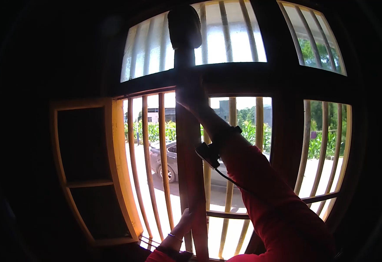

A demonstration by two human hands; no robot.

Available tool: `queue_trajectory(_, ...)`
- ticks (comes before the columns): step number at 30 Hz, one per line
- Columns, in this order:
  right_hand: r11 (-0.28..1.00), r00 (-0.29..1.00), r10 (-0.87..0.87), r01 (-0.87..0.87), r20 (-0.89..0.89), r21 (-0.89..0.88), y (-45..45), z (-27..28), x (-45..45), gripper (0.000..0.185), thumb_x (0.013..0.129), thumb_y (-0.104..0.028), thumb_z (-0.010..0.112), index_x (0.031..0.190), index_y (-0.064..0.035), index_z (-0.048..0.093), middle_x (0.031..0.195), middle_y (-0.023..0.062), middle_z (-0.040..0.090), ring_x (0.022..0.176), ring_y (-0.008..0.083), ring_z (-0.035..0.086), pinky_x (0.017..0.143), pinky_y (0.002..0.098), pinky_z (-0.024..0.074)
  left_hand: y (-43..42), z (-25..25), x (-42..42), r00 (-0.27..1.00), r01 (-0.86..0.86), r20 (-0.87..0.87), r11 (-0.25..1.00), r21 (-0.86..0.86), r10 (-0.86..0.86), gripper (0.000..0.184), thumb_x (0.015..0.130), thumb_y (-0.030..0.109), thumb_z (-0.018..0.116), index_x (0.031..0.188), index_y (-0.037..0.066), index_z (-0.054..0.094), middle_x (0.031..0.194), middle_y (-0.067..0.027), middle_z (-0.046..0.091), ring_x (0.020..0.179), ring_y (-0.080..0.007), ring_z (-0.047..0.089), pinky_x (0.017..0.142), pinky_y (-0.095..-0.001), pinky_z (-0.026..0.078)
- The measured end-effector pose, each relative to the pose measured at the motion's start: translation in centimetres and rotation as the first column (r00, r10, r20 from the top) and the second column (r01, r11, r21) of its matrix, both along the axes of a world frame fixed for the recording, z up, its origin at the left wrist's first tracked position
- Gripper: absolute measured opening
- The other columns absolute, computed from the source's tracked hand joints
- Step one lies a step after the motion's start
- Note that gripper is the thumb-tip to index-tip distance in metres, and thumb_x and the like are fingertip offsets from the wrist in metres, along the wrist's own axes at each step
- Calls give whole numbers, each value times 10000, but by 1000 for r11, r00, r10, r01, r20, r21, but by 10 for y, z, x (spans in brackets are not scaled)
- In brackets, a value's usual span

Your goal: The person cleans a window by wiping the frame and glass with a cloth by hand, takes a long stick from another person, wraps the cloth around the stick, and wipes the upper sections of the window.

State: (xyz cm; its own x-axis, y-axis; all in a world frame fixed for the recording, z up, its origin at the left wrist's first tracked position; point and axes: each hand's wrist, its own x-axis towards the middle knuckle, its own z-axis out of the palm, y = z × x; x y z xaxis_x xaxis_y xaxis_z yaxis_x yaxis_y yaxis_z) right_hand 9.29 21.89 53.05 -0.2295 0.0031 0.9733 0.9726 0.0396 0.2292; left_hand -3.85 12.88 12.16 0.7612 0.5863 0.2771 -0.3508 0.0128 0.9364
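Note:
My right arm, in a red sleeve, reaches up across the window. My right hand [194, 92] is in deep shadow at the crossbar, seemingly closed round the lower end of a dark tool with a broad, rounded head [184, 28]. That head stands upright against the bright upper pane; backlight hides its exact kind. Lower down, my left hand [184, 221], with a bracelet at the wrist, grips the edge of the dark upright sash frame [192, 174]; its fingertips are partly hidden. A black strapped device [208, 155] with a cable sits on my right wrist.
An open wooden casement [111, 174] swings inward on the left. Upright wooden bars [162, 153] cross the window openings. A thick dark crossbar [239, 78] divides upper and lower panes. Outside are a parked car [167, 161] and green plants [167, 131].

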Motion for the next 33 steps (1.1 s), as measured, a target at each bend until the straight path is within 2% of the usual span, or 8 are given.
queue_trajectory(4,943,946,284,-306,-158,-131,-80,-92,-27,588,676,-189,645,1177,-56,367,974,246,508,804,402,593,699,440,506,-10,-88,-2,993,-70,-100,996,-54,64,417,931,388,478,924,-21,564,783,-132,638,720,-233,653,669,-349,548)
queue_trajectory(6,943,968,145,-198,-205,-268,-80,-116,-28,659,665,-198,656,1209,-73,307,973,239,495,781,407,594,697,440,504,-13,-108,-2,987,-114,-118,993,-14,112,421,930,391,478,930,-21,561,790,-136,640,721,-238,653,669,-350,548)
queue_trajectory(9,897,921,269,-346,-282,-276,-92,-95,-33,542,691,-196,621,1153,-64,371,970,228,484,828,408,586,703,453,503,-4,-95,-2,992,-89,-96,996,-25,86,421,931,387,478,941,-27,557,791,-139,640,720,-241,652,669,-352,548)
queue_trajectory(15,993,999,46,-47,-18,-105,-36,1,-18,724,649,-234,705,1255,-57,351,1143,320,406,804,442,599,696,489,526,-8,6,6,1000,-10,22,1000,-17,10,341,916,298,530,881,-38,582,751,-137,641,674,-230,654,639,-338,551)
queue_trajectory(22,924,962,241,-269,-130,-273,-96,-98,-17,768,673,-263,722,1307,-97,323,1176,271,418,866,401,603,773,452,509,-32,-85,16,996,88,22,988,-128,-86,285,904,240,553,944,-40,584,786,-127,652,761,-225,658,709,-340,544)
queue_trajectory(24,904,948,264,-308,-180,-296,-100,-115,-16,779,653,-263,727,1318,-129,346,1204,246,392,888,396,594,786,442,506,-36,-111,16,984,37,-173,999,29,-31,241,899,189,553,971,-39,578,802,-135,654,777,-231,660,713,-341,547)
queue_trajectory(27,896,934,279,-337,-223,-290,-103,-116,-17,730,659,-284,710,1282,-111,372,1198,253,395,878,401,594,773,444,509,-38,-98,15,997,41,-57,993,-113,-47,232,893,177,555,977,-38,576,810,-138,654,769,-235,663,708,-339,551)
queue_trajectory(33,998,998,43,-45,-43,-47,-70,1,-22,353,744,-239,579,1034,-45,530,994,255,511,813,398,569,667,473,515,-13,5,10,998,69,10,998,10,-69,301,913,262,533,956,-32,580,816,-130,652,759,-225,658,706,-327,547)
